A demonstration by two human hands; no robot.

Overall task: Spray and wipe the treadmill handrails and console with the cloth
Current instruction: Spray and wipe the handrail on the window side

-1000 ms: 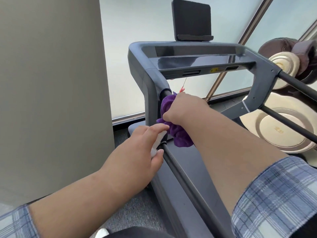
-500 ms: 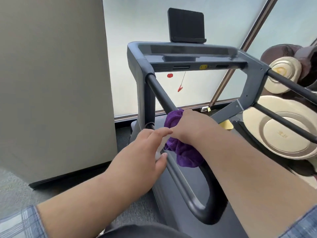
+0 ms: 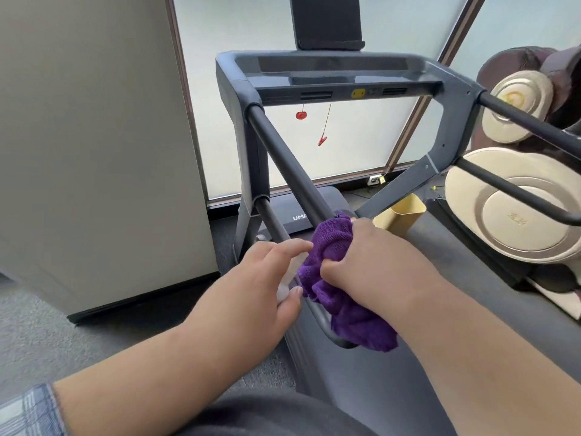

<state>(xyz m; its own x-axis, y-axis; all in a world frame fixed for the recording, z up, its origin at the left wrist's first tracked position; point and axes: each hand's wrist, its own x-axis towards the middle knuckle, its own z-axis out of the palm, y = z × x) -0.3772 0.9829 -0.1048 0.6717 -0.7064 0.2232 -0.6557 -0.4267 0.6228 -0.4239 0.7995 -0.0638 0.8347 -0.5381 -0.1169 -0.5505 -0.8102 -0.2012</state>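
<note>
We see the right hand [image 3: 374, 265] closed around a bunched purple microfibre cloth [image 3: 339, 278], pressing it onto the dark rounded metal handrail [image 3: 283, 152] on the treadmill's left side, near the rail's lower curved end; loose folds of the cloth hang below the fist and drape over the bend. Just left of this grip, the left hand [image 3: 261, 287] is curled around a small white object [image 3: 287, 278] — mostly hidden by the fingers, so we cannot tell what it is — with its fingertips touching the cloth's edge. From the grip the handrail rises away from us to the grey moulded console frame [image 3: 339, 69], on top of which stands a black flat tablet holder [image 3: 327, 22]. Under the console, beyond the hands, dangle a red round safety key [image 3: 301, 115] and a red clip on a thin cord [image 3: 322, 140]. To the right of the grip we note a pale yellow open container [image 3: 399, 215], and farther right, a beige and brown massage chair [image 3: 518, 221].
</note>
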